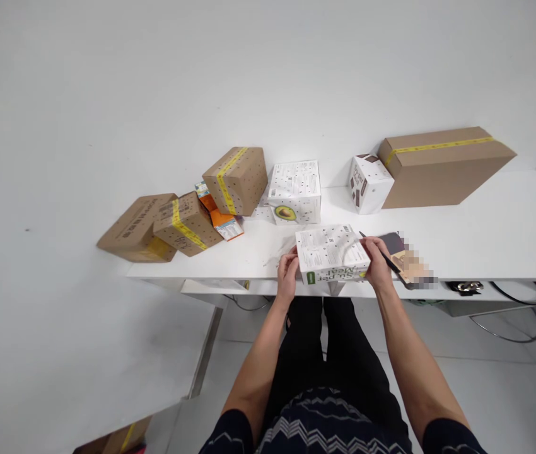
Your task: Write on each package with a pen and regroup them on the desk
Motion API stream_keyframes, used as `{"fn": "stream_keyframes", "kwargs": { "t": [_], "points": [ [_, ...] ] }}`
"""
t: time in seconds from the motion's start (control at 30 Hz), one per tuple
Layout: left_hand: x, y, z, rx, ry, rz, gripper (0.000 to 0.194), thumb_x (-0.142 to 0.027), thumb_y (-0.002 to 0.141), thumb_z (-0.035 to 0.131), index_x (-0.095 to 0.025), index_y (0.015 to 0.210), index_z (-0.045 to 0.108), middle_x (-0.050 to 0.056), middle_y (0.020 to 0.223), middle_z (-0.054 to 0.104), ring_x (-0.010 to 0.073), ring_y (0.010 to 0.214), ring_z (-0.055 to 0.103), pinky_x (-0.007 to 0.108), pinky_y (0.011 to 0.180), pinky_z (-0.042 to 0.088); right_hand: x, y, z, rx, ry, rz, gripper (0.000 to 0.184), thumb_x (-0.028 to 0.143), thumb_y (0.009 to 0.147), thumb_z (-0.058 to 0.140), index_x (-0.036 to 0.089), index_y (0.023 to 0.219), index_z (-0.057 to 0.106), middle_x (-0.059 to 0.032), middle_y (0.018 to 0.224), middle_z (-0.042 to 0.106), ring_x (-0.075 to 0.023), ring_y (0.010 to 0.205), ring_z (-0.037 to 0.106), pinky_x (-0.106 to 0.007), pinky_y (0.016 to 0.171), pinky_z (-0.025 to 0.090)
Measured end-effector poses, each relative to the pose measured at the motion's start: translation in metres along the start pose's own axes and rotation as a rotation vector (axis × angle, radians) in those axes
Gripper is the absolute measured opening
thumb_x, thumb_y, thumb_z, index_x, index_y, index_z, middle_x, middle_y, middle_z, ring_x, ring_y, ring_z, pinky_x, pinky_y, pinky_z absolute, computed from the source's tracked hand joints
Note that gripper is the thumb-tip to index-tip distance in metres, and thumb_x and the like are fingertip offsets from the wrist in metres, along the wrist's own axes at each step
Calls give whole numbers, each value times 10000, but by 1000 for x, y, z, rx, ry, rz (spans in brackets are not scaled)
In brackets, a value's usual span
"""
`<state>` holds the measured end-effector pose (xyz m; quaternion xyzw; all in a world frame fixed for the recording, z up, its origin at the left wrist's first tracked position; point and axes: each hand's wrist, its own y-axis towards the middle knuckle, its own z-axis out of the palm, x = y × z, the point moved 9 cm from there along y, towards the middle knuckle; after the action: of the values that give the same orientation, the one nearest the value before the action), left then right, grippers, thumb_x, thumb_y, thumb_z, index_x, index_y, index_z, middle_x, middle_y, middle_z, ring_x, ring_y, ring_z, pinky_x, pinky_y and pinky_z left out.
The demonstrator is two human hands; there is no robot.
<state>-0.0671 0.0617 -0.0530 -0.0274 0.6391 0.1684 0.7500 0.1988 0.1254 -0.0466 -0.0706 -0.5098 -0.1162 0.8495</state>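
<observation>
A white printed "Super Meal" box (332,249) lies at the front edge of the table, its lettering upside down to me. My left hand (287,272) grips its left end with bent fingers. At the right end, my right hand (378,261) is closed around a black pen (390,261), its fingers also against the box. The pen points up and left over the box's corner. Just right of that hand lies a phone (393,243), partly blurred out. Behind the held box stands another white box with an avocado picture (295,189).
Several brown cartons with yellow tape, one of them here (237,180), crowd the left, with an orange box (223,217) among them. A white box with brown print (371,183) and a long carton (442,170) stand back right. Cables (528,296) hang below the table (495,246).
</observation>
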Motion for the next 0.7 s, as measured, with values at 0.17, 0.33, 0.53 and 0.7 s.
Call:
{"fn": "stream_keyframes", "kwargs": {
  "t": [0.17,0.33,0.53,0.7],
  "points": [
    [2,8,0,-20,40,5,396,-539,831,586,-199,1028,535,131,1389,532,250,1272,521,415,1020,449,-17,3,0,57,-10,30,245,388,668,765,230,796,628,24,846,711,-157,811,648,-290,741,490],
    [-5,8,-1,-34,41,57,464,-471,849,591,-199,1217,513,125,1316,584,236,1261,525,404,1070,411,-17,3,-5,-24,6,70,261,427,690,735,222,801,618,5,776,717,-166,754,670,-312,732,519],
    [-8,9,-2,-22,157,80,457,-429,879,547,-229,1290,528,99,1365,546,246,1281,500,414,1080,402,41,10,12,-61,-77,-187,322,502,821,565,207,929,634,4,740,687,-123,629,632,-291,685,522],
    [-15,8,0,3,348,168,335,-420,907,484,-242,1111,682,80,1311,566,243,1278,487,417,1084,395,61,14,64,149,-247,-176,284,450,825,543,202,885,669,-4,763,666,-121,639,607,-283,666,513]
  ]
}}
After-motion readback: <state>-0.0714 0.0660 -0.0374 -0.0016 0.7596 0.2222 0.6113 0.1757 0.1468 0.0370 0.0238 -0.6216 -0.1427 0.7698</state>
